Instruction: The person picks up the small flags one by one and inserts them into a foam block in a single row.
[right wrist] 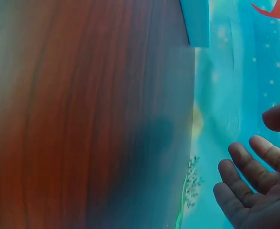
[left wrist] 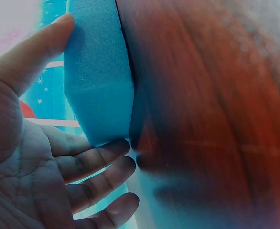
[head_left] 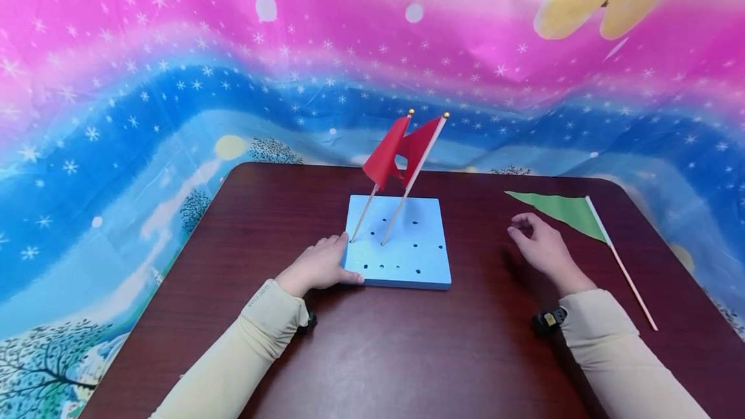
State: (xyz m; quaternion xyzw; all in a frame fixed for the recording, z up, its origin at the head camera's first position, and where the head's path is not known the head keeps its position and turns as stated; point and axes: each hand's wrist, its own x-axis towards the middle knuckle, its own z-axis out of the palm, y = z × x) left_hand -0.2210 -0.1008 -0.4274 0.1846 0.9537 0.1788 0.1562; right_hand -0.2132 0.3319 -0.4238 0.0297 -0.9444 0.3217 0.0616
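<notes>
My left hand holds the front left corner of a light blue foam board, thumb at the front edge and fingers along the left side. In the left wrist view, the thumb and a finger touch the board, while the lower fingers are apart from it. Two red pennant flags, the left one and the right one, stand in the board's holes, leaning right. Above the table, my right hand holds nothing, its fingers loosely bent. A green pennant flag lies just beyond it.
Several small holes dot the board's top. The dark wooden table has a rounded far edge. Behind it hangs a colourful printed cloth. The green flag's stick stretches toward the table's right front.
</notes>
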